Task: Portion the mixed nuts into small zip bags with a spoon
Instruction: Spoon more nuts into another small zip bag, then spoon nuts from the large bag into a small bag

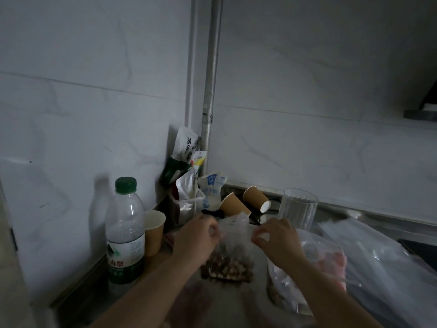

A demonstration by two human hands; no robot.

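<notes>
A small clear zip bag (pixel 233 254) stands on the counter, its lower part filled with mixed nuts. My left hand (pixel 196 235) pinches the bag's top edge at the left. My right hand (pixel 276 237) pinches the top edge at the right. The larger clear bag of nuts (pixel 295 287) lies to the right, under my right forearm. No spoon is visible in the dim light.
A water bottle (pixel 125 233) with a green cap stands left, a paper cup (pixel 153 230) beside it. Two paper cups (pixel 246 202) lie tipped behind the bag, next to a glass tumbler (pixel 298 207). Snack packets (pixel 189 176) fill the corner. Plastic sheeting (pixel 378 256) covers the right.
</notes>
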